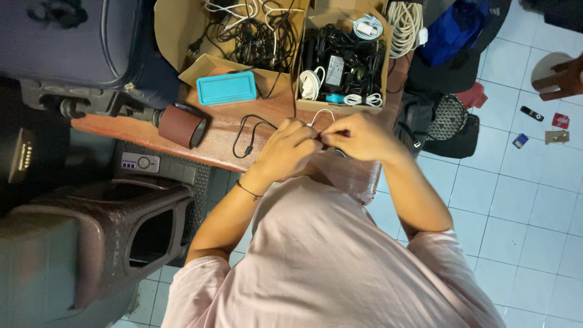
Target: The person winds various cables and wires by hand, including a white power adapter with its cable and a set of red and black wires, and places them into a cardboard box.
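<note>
Head view: white cable (322,114) pinched between hands (325,144).

Both hands hide most of the white cable (322,114) they pinch.

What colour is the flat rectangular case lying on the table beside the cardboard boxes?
Teal, seen in the head view: the case.

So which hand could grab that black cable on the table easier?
Left, probably. The left hand sits right beside the black cable; the right hand is farther off, with the left in between. Both are pinching a thin white cable.
</note>
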